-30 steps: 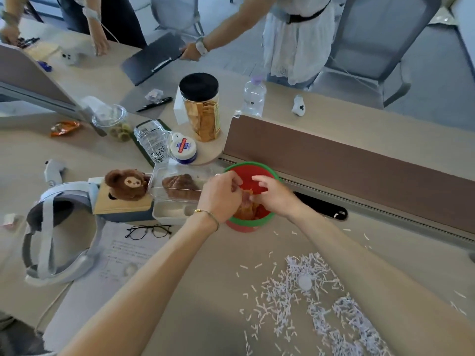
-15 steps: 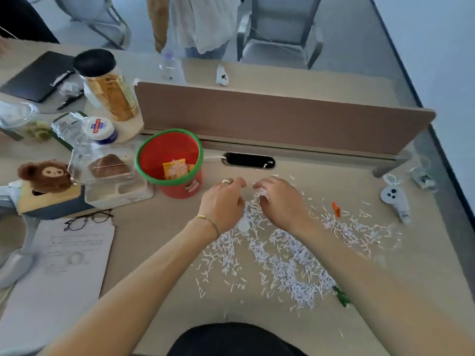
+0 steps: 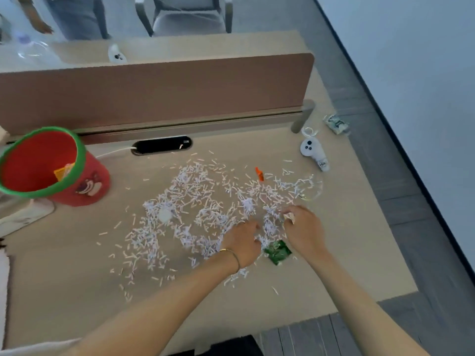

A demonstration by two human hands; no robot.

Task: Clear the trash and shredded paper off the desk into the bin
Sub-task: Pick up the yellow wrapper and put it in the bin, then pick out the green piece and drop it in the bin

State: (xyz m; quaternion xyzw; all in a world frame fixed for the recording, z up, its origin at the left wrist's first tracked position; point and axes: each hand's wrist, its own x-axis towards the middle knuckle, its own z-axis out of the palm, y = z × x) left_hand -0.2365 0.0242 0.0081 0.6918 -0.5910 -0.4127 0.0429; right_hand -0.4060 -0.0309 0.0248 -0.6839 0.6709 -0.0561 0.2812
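Head view: my left hand [image 3: 243,242] and right hand [image 3: 303,231], fingers curled, rake shredded paper [image 3: 195,201] together beside green wrapper [image 3: 277,251], bunching it for one carry to the bin [image 3: 51,165].

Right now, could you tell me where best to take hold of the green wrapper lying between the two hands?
Probably pinch the green wrapper at its near corner, coming from above on the desk-edge side. It lies flat and crumpled, its far edge tucked under shredded paper, with the near corner bare.

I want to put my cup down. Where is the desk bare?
Bare desk lies near the front edge, left of the left hand. It is crowded with shredded paper from the red bin to the white controller.
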